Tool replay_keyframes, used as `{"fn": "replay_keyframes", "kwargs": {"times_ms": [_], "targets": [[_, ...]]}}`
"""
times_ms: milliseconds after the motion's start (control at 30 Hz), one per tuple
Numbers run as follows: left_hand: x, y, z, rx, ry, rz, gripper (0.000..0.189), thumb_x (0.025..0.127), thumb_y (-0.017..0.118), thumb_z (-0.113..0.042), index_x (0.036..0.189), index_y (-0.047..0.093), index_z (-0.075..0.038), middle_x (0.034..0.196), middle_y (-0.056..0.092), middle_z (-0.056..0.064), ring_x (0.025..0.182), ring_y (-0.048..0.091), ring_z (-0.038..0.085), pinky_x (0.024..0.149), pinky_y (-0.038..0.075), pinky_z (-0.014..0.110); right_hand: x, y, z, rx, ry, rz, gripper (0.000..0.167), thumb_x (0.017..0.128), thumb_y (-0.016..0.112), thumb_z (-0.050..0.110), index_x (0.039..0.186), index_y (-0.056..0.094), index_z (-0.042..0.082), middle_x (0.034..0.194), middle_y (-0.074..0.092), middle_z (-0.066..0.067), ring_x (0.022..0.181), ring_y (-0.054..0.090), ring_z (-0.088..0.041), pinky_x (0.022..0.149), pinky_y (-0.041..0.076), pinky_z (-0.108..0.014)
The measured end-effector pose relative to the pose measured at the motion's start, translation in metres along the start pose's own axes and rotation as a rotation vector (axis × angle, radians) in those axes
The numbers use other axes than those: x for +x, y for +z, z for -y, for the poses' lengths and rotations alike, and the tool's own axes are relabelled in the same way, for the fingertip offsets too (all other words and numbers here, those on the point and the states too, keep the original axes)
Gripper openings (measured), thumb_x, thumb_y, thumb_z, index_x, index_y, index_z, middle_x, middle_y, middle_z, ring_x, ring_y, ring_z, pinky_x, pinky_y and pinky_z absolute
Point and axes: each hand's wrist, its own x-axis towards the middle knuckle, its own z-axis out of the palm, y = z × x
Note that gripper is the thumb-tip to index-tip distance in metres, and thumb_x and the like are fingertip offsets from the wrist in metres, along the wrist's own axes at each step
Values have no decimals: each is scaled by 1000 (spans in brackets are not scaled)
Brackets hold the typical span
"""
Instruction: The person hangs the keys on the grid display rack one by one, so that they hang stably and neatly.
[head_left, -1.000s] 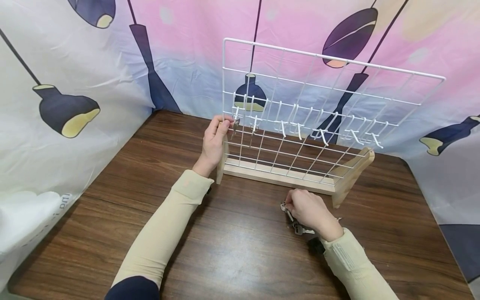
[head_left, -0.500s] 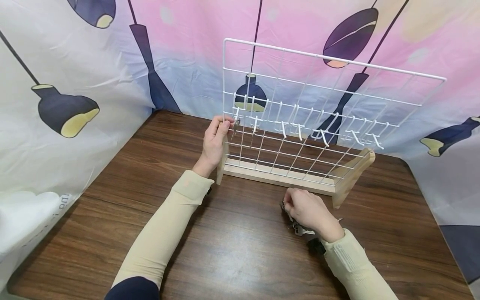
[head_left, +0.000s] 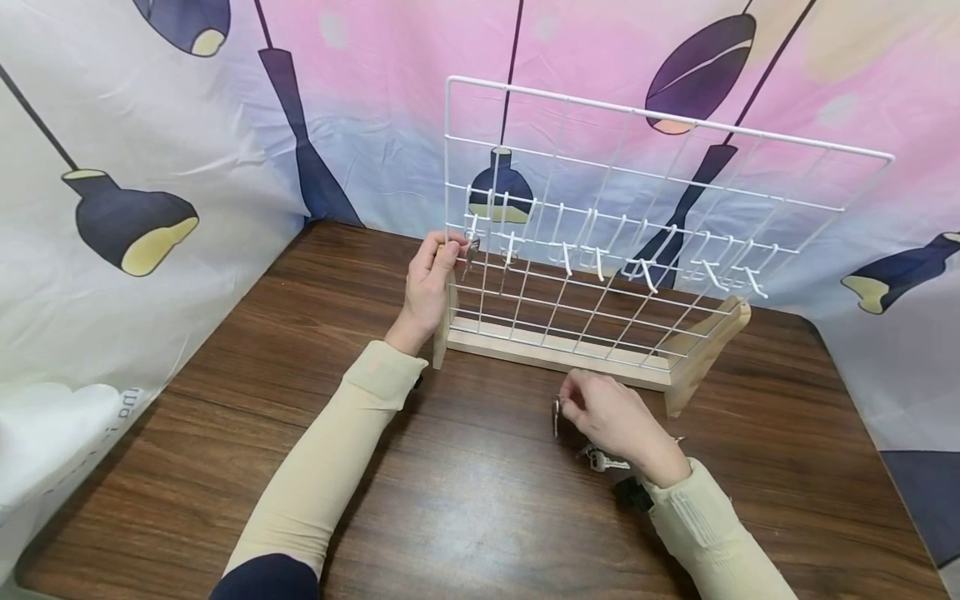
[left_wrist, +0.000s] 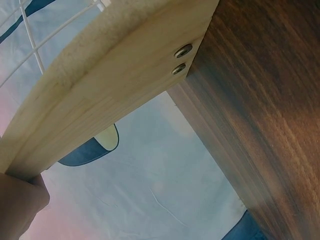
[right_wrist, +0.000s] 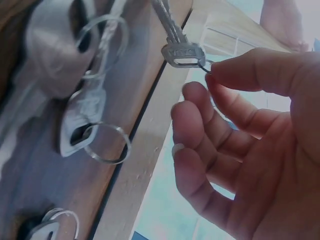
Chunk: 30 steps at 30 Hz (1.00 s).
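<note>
My left hand [head_left: 429, 287] grips the upper left end of a white wire grid rack [head_left: 667, 117], at its wooden side piece [left_wrist: 100, 85]. Over the table in front of the rack, my right hand [head_left: 615, 417] pinches a small metal ring between thumb and index finger. From that ring hangs a silver key [right_wrist: 184, 54]. More keys [right_wrist: 82, 120] with rings lie on the tabletop, under and beside this hand; the hand partly hides them in the head view. Keys hang on the two leftmost hooks, one bunch [head_left: 470, 257] close to my left fingers.
Several white hooks [head_left: 643, 271] stick out toward me along the grid's middle. The rack has a wooden base bar [head_left: 555, 356] and a right wooden foot [head_left: 705, 354]. It stands on a brown wood-grain table [head_left: 450, 500]. A printed cloth [head_left: 390, 108] hangs behind.
My right hand has lifted slightly and moved a little left, with the key now dangling clear of the others. The left hand stays on the rack.
</note>
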Motion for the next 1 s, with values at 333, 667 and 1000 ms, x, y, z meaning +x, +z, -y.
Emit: {"fn": "replay_keyframes", "kwargs": {"times_ms": [333,667,1000], "targets": [[-1,-1,3,-4,30,11,25,103,41,-6,107,49,17,92,56,-2,87,55,11,81,49,27,-1,-2,6,75,-59,-71,5,90,63,17,93,62,20,86,60,7,67,50,-12,59,43,-30],[-1,-1,2,-7,20,4,23,103,41,-4,107,50,17,92,56,-1,86,55,11,80,49,26,3,-3,12,266,-135,-162,3,94,62,15,95,64,15,79,60,9,66,53,-9,59,46,-27],[0,-1,2,14,38,-2,23,102,42,-4,106,50,17,90,56,-4,85,57,10,80,50,26,9,-12,29,560,-131,-362,6,94,66,20,97,67,14,86,65,2,73,58,-14,65,50,-26]]}}
